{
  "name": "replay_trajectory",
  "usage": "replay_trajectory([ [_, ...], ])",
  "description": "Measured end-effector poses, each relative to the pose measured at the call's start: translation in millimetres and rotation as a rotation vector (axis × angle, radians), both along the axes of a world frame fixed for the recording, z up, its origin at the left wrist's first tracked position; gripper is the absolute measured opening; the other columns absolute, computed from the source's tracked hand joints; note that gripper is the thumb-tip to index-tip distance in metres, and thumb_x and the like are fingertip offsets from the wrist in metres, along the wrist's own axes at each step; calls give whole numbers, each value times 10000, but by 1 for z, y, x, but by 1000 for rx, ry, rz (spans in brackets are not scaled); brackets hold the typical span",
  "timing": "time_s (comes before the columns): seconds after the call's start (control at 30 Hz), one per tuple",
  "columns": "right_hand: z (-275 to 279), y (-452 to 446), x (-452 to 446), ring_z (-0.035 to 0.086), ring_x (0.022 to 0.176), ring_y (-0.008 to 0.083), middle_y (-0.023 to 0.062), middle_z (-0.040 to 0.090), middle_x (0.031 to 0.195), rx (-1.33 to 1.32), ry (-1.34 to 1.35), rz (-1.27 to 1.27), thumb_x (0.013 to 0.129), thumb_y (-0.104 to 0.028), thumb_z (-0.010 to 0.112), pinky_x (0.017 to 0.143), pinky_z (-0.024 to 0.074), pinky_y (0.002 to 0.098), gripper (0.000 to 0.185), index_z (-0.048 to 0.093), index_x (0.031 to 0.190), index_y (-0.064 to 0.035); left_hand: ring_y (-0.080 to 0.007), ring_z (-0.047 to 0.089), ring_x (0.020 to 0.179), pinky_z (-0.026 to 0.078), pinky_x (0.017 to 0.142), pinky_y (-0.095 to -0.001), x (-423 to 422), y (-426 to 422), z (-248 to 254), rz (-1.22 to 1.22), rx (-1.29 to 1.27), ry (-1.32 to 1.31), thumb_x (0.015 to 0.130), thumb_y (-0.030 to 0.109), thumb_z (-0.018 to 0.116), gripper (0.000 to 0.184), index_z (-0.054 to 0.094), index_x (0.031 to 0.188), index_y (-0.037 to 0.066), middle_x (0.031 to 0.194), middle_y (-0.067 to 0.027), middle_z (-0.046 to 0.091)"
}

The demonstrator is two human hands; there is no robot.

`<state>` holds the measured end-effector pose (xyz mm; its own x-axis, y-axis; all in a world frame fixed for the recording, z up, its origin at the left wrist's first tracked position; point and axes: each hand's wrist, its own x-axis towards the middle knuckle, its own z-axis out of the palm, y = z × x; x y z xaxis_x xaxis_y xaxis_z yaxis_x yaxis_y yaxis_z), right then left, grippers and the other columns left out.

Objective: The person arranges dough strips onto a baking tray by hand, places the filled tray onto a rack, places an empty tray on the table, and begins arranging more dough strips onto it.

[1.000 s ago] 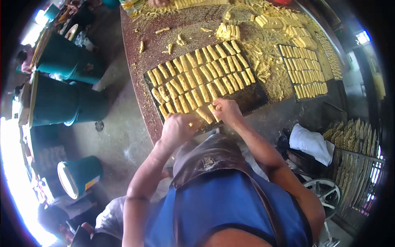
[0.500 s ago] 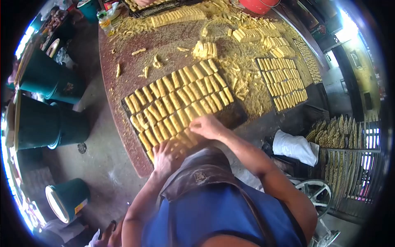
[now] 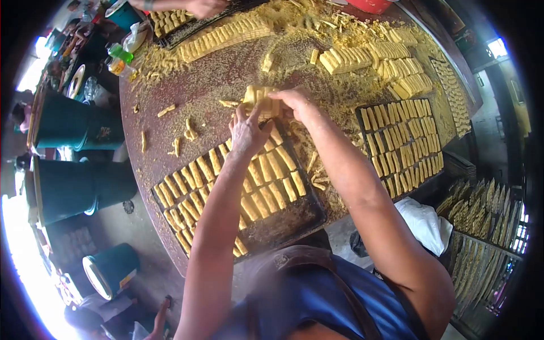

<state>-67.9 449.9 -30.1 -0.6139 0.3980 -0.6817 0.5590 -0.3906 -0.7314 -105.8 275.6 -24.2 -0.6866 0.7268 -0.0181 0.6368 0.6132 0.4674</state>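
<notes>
Out over the table, my left hand (image 3: 248, 135) has its fingers closed round the near left side of a small stack of pale yellow dough sticks (image 3: 258, 95). On the right side of that stack, my right hand (image 3: 296, 106) presses with its fingertips. Beneath my forearms lies a dark baking tray (image 3: 286, 225) with rows of dough sticks (image 3: 263, 199); its near right corner is bare metal. My left arm hides part of these rows.
A second filled tray (image 3: 391, 141) lies to the right, with cut dough stacks (image 3: 345, 58) beyond it. Crumbs and scraps cover the table (image 3: 187, 107). At the far edge is another person's hand (image 3: 207, 8). Green bins (image 3: 73, 119) stand left; a white bag (image 3: 425, 224) lies right.
Both my hands have left the near rows on the tray and reached forward to the small stack. The view has shifted, and another person's hand shows more at the far edge.
</notes>
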Motion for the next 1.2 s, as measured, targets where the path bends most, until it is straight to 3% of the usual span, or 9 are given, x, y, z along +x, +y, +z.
replay_trajectory([
  [0.07, 7, -1, -1, 624, 1008, 288, 212, 583, 1236, 287, -106, 227, 886, -415, 681, 855, 521, 407, 545, 575, 1230, -6, -332, 427, 1305, 301, 1073, -535, 2, 5, 3, 2, -41, 16, 848, 422, 683, 684, 415, 1458, 273, 1371, -177, 442],
  [0.2, -12, -17, -19, 664, 953, 306, 274, 610, 1103, 709, -126, 249, 941, -356, 618, 754, 562, 405, 514, 472, 1207, 59, -303, 450, 1259, 280, 1061, -515, 6, 12, 3, 47, -20, 41, 863, 442, 650, 651, 427, 1450, 267, 1319, -168, 467],
  [0.3, -1, -20, -13, 661, 960, 319, 249, 618, 1134, 490, 17, -4, 952, -290, 603, 793, 553, 412, 488, 441, 1242, 67, -309, 445, 1248, 271, 1051, -518, 9, 15, 4, 118, 9, 7, 858, 440, 646, 645, 446, 1439, 248, 1291, -157, 477],
  [0.43, 17, -24, -9, 671, 932, 291, 204, 690, 1041, 4, 42, -308, 904, -283, 652, 773, 536, 362, 370, 661, 1126, 13, -320, 441, 1280, 250, 1079, -519, 13, 11, -5, 149, 88, 45, 879, 448, 629, 623, 452, 1448, 267, 1344, -161, 458],
  [0.53, -4, -26, -22, 673, 907, 266, 201, 696, 1014, 428, -76, -89, 890, -270, 667, 743, 526, 363, 349, 678, 1084, 20, -318, 452, 1272, 256, 1085, -512, 6, 6, -4, 157, 108, -48, 876, 424, 638, 616, 457, 1443, 265, 1329, -154, 475],
  [0.87, 1, 0, -20, 643, 872, 234, 145, 686, 989, -65, 137, 77, 930, -297, 644, 748, 508, 399, 307, 695, 1047, -18, -343, 537, 1155, 360, 1022, -499, 10, 18, -8, 279, 166, -77, 883, 319, 633, 632, 413, 1470, 233, 1248, -189, 496],
  [0.97, 2, 5, -24, 644, 843, 217, 150, 684, 980, 383, -1, 175, 930, -285, 647, 728, 515, 402, 305, 675, 1082, -21, -349, 527, 1170, 363, 1008, -508, 8, 20, -13, 249, 151, -8, 889, 314, 630, 617, 423, 1464, 231, 1257, -184, 496],
  [1.1, 10, 40, 4, 629, 713, 156, 122, 650, 971, -58, 298, 127, 887, -211, 709, 568, 572, 280, 574, 447, 1357, -9, -293, 539, 1193, 337, 1054, -496, -4, 9, 8, 170, 65, -139, 912, 343, 636, 566, 465, 1441, 238, 1318, -146, 520],
  [1.2, -1, 60, 27, 639, 731, 175, 113, 658, 970, -116, 284, -129, 871, -190, 715, 545, 579, 306, 414, 568, 1238, -63, -264, 551, 1204, 336, 1052, -484, -9, -27, 9, 91, 240, 71, 914, 247, 659, 493, 522, 1388, 241, 1349, -104, 549],
])
